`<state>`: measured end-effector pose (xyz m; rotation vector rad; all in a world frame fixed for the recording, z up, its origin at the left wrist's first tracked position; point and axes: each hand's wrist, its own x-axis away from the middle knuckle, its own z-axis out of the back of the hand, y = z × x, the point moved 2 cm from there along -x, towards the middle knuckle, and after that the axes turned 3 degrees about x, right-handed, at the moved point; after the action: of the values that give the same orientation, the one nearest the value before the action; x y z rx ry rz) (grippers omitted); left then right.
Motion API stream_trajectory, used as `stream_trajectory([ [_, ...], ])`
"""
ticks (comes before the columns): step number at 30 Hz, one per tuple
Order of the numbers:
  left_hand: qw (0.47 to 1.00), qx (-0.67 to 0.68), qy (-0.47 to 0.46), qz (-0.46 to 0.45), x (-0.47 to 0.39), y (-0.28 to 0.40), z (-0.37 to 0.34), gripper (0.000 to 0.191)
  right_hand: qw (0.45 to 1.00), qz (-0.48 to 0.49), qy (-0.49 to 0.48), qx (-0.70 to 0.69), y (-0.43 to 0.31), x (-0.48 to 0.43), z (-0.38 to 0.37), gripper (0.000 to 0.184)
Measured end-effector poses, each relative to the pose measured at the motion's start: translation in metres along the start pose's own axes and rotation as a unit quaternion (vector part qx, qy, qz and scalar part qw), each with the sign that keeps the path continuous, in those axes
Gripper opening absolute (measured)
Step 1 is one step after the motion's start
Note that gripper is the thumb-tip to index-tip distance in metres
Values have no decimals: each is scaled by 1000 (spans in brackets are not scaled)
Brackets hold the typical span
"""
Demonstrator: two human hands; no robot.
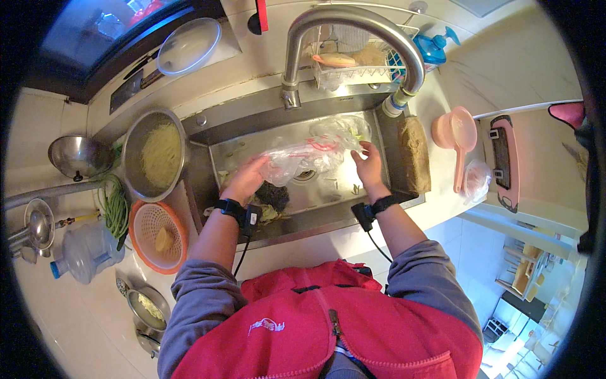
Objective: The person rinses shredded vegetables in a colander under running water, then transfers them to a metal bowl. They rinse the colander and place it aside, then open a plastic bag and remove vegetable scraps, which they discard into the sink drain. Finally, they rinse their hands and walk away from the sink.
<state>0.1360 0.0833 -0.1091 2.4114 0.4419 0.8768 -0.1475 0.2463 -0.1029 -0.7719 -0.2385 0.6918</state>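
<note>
A clear plastic bag with red print stretches between my hands above the stainless steel sink. My left hand grips its left end, the thumb and fingers partly hidden by the plastic. At its right end, the fingertips of my right hand pinch the edge of the bag. Below the bag shows the round drain. Dark wet scraps and pale green leaf pieces lie in the sink near my left wrist. Some yellow-green matter shows through the plastic at the upper right.
A curved faucet arches over the sink. To the left stand a steel bowl of pale shreds, an orange-rimmed colander and green long beans. A brown loofah-like roll and a pink dipper lie right.
</note>
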Motion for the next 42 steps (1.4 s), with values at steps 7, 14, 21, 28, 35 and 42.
stream_trajectory([
  [7,999,-13,41,9,14,-7,-24,28,887,-10,-414,-205,-72,54,-70,12],
  [14,881,-469,43,44,41,20,12,48,940,86,-208,-257,-75,34,-32,16],
  [21,686,-576,274,-351,48,11,-14,22,938,21,-307,-160,-93,45,-16,24],
  [28,903,-372,56,-209,34,-5,-76,15,900,-2,-344,-267,-101,56,-10,24],
  [35,947,-296,9,-122,22,-8,-53,14,934,19,-286,-216,-88,48,5,27],
  [42,910,-347,5,-226,28,-14,-67,13,904,55,-333,-264,-105,61,6,30],
])
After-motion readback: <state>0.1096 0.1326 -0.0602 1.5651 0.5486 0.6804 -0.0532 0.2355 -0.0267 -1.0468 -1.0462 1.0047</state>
